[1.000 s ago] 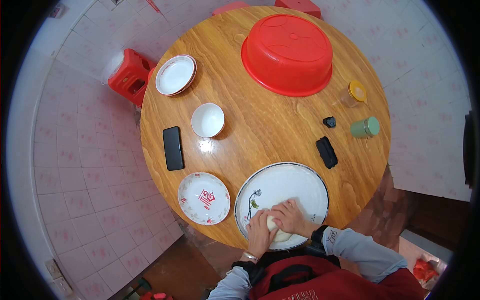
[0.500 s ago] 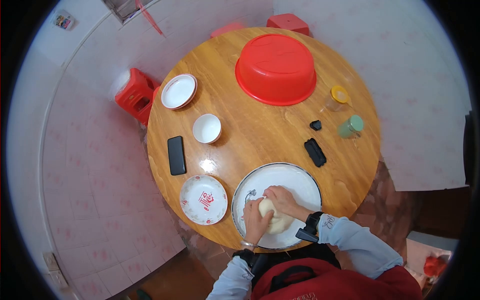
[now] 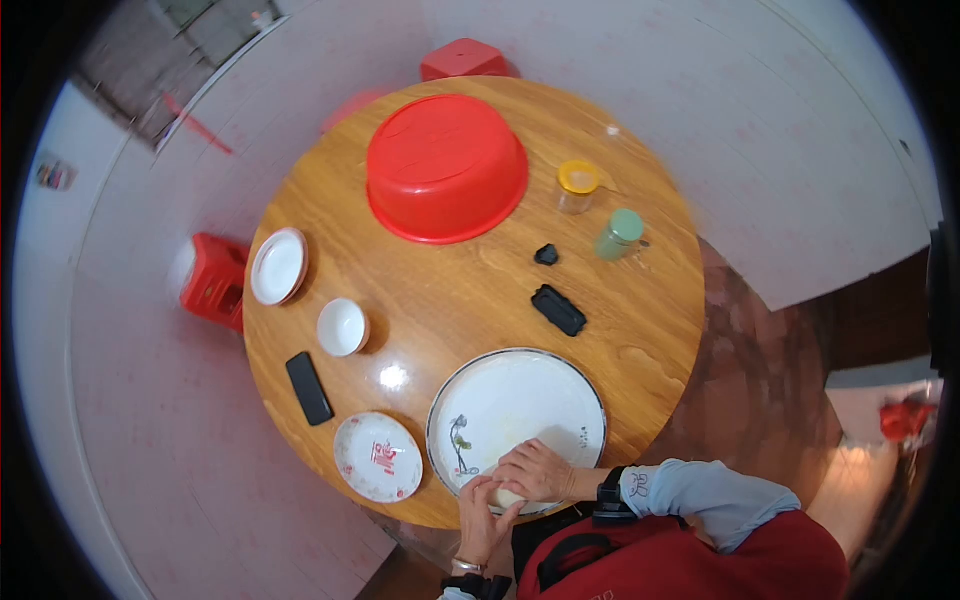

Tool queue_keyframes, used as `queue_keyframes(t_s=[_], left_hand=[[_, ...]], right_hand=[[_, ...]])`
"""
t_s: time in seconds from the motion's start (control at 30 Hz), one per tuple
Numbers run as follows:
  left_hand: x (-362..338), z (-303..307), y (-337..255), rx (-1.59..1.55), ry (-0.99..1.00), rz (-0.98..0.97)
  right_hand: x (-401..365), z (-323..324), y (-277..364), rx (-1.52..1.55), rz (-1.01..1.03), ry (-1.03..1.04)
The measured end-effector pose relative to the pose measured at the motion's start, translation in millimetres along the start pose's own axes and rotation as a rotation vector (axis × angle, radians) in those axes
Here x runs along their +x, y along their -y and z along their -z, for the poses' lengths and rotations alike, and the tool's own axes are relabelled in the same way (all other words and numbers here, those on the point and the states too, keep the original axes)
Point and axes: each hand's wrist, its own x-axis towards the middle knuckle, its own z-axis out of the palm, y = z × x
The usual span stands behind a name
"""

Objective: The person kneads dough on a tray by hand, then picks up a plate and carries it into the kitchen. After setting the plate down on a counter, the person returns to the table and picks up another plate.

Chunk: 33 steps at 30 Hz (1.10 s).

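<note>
A lump of pale dough [image 3: 508,498] lies at the near edge of a big round white tray [image 3: 520,385] with a dark rim and a small plant drawing. My left hand [image 3: 480,518] grips the dough from the left, its fingers curled over the lump. From the right, my right hand [image 3: 540,470] is closed over the top of it, and the two hands touch. Much of the dough is hidden beneath them. Left of the tray stands a patterned dish [image 3: 378,457] with a red character in its middle.
An upturned red basin [image 3: 447,170] sits at the table's back. Jars with yellow [image 3: 578,178] and green [image 3: 625,226] lids stand to the right, near a black case [image 3: 558,310]. A phone [image 3: 309,388], a white bowl [image 3: 342,327] and stacked plates [image 3: 279,266] are left.
The camera view has turned and shifted, so the table sits further left. Both hands and the dough have moved toward the tray's near edge, and less of the dough shows.
</note>
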Motion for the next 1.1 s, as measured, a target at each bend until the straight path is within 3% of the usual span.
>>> queue_keyframes(t_s=[0.1, 0.27, 0.53, 0.63, 0.7, 0.77, 0.83, 0.9, 0.97, 1.03, 1.07, 1.1], left_hand=[[-0.8, -6.8, -6.9, 0.056, -0.073, 0.044], [4.6, -17.7, 6.6, 0.236, 0.004, 0.078], [52.3, -10.4, 32.2, 0.334, 0.07, 0.14], [77.5, -5.9, 33.5, 0.353, 0.086, 0.199], [93.9, -4.1, 33.7, 0.398, 0.147, 0.353], [107.7, -1.8, 38.9, 0.434, 0.116, 0.306], [119.1, -0.6, 56.0, 0.345, 0.171, 0.403], [118.9, 1.1, 74.3, 0.262, 0.15, 0.323], [117.6, 0.5, 75.4, 0.134, 0.1, 0.279], [109.2, -6.2, 64.2, 0.057, 0.039, 0.265], [101.9, -6.9, 53.6, 0.019, -0.081, 0.209], [92.5, -5.6, 39.6, -0.019, -0.205, 0.159]], right_hand=[[-5.4, -9.1, -1.8, -0.021, 0.032, -0.052], [6.2, -22.2, -7.5, -0.081, 0.083, -0.119], [40.8, -32.8, -32.9, -0.108, -0.13, -0.076], [59.5, -29.9, -44.9, -0.132, -0.194, -0.113], [70.5, -29.5, -53.2, -0.139, -0.209, -0.145], [80.7, -32.8, -62.6, -0.153, -0.275, -0.164], [86.9, -37.9, -68.8, -0.158, -0.285, -0.206], [89.7, -41.8, -70.1, -0.112, -0.415, -0.215], [87.5, -41.3, -69.4, -0.075, -0.388, -0.252], [88.1, -28.4, -59.0, 0.075, -0.536, 0.049], [86.6, -18.8, -53.3, 0.295, -0.644, 0.091], [84.6, -15.2, -52.6, 0.292, -0.65, 0.095]])
